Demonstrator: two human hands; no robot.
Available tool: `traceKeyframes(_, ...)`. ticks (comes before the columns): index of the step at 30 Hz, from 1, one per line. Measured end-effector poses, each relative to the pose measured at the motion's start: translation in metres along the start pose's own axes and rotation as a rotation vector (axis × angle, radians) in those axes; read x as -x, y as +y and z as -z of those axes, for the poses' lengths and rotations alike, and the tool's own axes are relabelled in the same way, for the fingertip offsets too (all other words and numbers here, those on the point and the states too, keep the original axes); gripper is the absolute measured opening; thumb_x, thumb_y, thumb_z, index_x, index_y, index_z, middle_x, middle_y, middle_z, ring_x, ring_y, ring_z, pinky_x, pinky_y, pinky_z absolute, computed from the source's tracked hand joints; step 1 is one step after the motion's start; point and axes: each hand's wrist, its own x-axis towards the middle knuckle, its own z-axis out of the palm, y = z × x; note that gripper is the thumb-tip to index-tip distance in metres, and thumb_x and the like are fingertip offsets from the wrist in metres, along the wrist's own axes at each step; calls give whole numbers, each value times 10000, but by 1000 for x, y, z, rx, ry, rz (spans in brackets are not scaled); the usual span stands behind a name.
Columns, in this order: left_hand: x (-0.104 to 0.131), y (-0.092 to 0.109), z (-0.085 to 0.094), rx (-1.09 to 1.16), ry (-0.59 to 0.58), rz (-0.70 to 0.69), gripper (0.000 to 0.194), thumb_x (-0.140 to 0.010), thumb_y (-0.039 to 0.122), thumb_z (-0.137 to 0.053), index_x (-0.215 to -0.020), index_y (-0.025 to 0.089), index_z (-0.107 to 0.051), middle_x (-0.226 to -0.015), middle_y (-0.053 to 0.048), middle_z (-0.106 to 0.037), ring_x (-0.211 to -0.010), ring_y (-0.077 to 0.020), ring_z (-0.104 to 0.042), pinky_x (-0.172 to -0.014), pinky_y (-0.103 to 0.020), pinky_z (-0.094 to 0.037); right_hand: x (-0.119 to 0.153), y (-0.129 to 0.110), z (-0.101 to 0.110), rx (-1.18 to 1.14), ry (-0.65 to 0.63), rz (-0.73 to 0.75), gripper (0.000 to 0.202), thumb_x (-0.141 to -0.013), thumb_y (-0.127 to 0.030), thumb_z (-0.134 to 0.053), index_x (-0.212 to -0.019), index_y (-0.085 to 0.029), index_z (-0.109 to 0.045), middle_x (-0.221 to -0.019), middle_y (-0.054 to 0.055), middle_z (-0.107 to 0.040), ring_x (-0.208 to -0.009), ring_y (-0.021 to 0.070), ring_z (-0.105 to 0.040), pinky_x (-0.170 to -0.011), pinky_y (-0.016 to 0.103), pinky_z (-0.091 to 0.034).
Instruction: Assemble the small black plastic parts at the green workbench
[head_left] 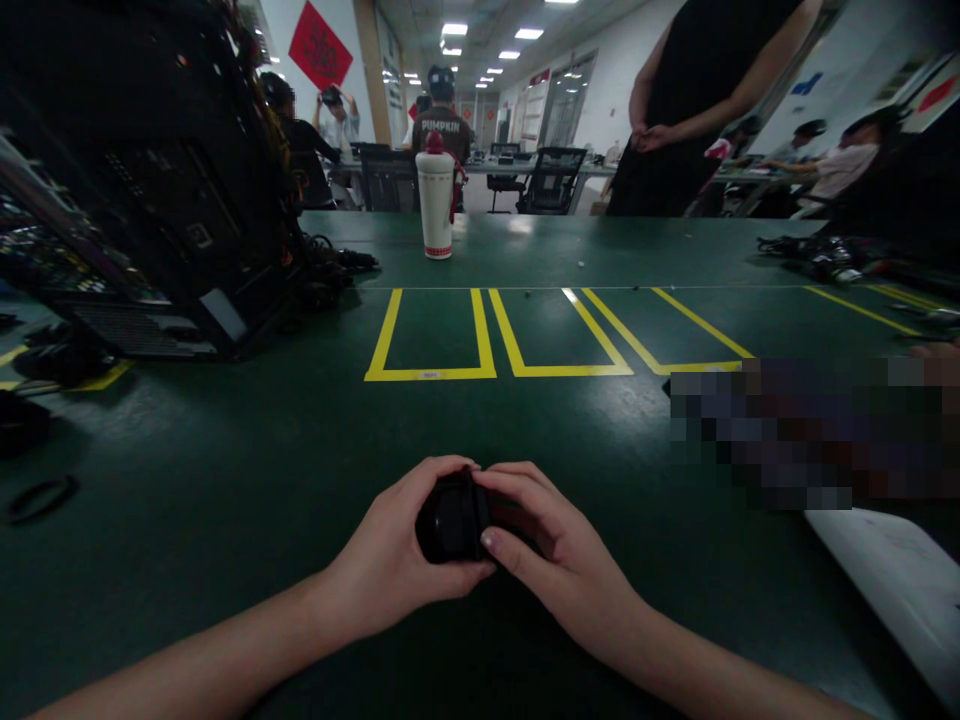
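Between my two hands is a small black object (450, 522), boxy with a rounded left side and a raised rim or flange on its right. Its exact kind does not show. My left hand (401, 540) curls around its left side, thumb along the near edge and fingers over the far edge. From the right, my right hand (551, 545) grips the rim, its thumb at the front and its fingertips at the top. Part of the object is covered by the fingers. Both hands are just above the green table (300, 470).
An open computer case (172, 200) with cables stands at left, a black ring (41, 498) nearer me. A white tumbler (436, 205) stands beyond yellow tape outlines (431, 375). At right lie a blurred-out item and a white device (892, 570). A person (705, 100) stands across the table.
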Motion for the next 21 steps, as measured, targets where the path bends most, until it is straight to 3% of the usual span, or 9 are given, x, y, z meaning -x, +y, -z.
traceKeyframes(12, 0, 0, 0, -2, -6, -2, 545, -622, 252, -679, -1108, 236, -432, -1129, -37, -538, -1036, -204, -527, -898, -344, -438, -1, 1, 1, -4, 9, 17, 214, -786, -157, -541, -985, -232, -558, -1066, 41, -486, -1036, 166, -514, -909, 342, -453)
traceKeyframes(21, 0, 0, -1, -4, 3, -6, 546, -626, 249, -673, -1109, 240, -420, -1103, -40, -545, -1000, -209, -545, -858, -351, -463, 1, -1, 0, 38, 3, 15, 342, -783, -116, -509, -1101, -241, -504, -1132, 50, -435, -1065, 158, -489, -937, 330, -434)
